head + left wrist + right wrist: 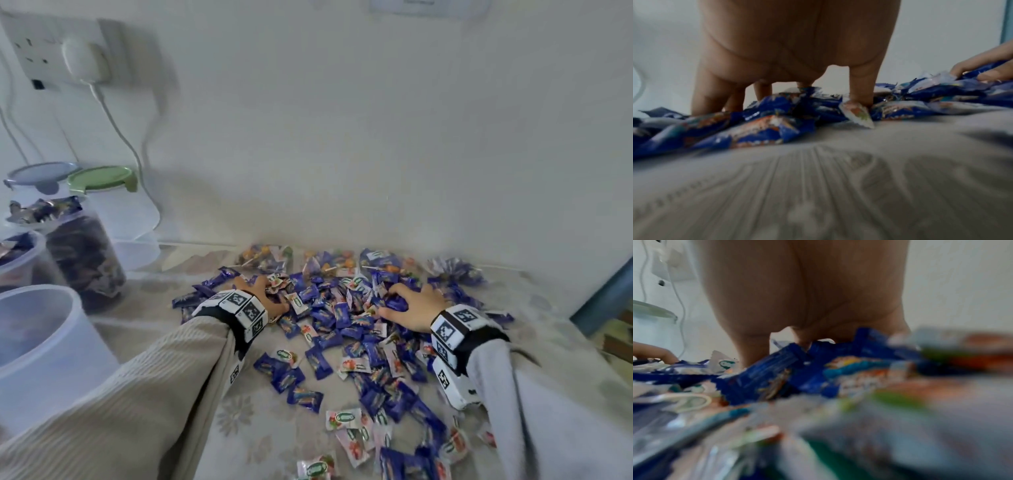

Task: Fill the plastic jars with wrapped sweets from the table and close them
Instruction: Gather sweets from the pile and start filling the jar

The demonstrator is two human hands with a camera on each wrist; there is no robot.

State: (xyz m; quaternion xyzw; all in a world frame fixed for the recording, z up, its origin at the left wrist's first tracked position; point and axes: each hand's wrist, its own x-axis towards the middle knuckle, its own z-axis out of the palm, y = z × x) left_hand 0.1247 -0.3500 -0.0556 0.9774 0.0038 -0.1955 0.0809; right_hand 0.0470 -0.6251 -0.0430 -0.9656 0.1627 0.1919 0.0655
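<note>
We see the wrapped sweets (346,329) heaped on the patterned tablecloth (164,308), mostly dark blue packets mixed with white ones bearing a green logo; bagged lollipops (263,258) line the pile's 12 o'clock edge against the wall. The left hand (263,294) sits at the pile's 10 o'clock side, fingers pointing down and spread into the packets, nothing plainly clasped. The right hand (414,308) sits at 2 o'clock of the pile centre, fingers curled round a clump of blue sweets.

The left wrist view shows the left hand's fingertips (861,97) planted apart among the wrappers, 1 touching a white packet (858,113), with the right hand (982,65) at 3 o'clock over blue wrappers. The right wrist view is badly blurred low down; there the right hand (805,296) closes over a blue packet (777,369), and a finger of the left hand (655,353) shows at 9 o'clock.

Only the head view shows the jars: an open empty jar (37,346) at 8 o'clock, a sweet-filled jar (85,253) beyond it without a lid, another filled one (17,260) cut by the frame's left edge, and 2 more behind under a grey lid (39,173) and a green lid (99,178). A wall socket (37,51) with a white plug (82,58) and cable sits at 10 o'clock. The beige sleeve (137,394) hides part of the cloth.
</note>
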